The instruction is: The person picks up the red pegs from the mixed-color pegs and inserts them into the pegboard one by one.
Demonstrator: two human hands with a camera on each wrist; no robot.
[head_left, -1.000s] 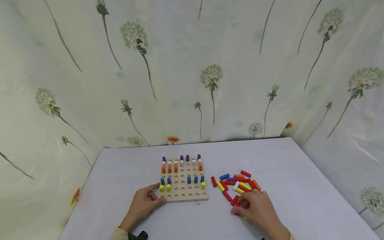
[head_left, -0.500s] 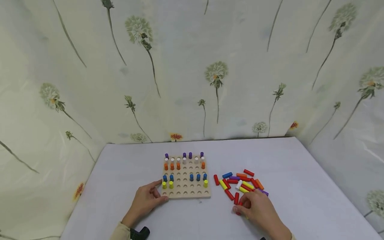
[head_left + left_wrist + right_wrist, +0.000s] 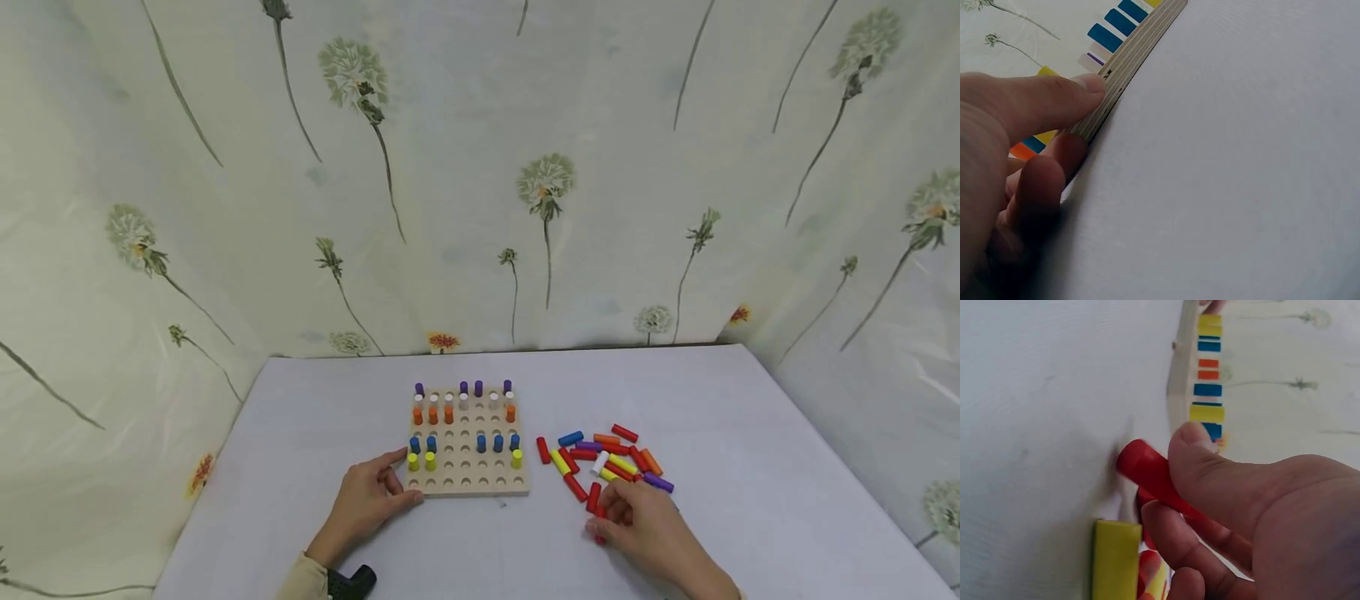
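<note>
My right hand [image 3: 641, 518] pinches a red, smooth cylindrical peg [image 3: 1147, 467] between thumb and fingers. Its long axis looks tilted, not upright like the coloured pegs standing in the pale wooden square board [image 3: 474, 492]. I can't tell whether its free end touches the white bench [image 3: 337, 417]. From the peg, the board lies to my left and a little farther from me, with a bare strip of bench between. My left hand [image 3: 366, 502] is nearer to it, gripping its near left corner, thumb against the front edge. A yellow cylindrical peg [image 3: 1116, 559] lies just beside my right fingers, and the loose mixed pegs [image 3: 618, 460] spread beyond that hand.
</note>
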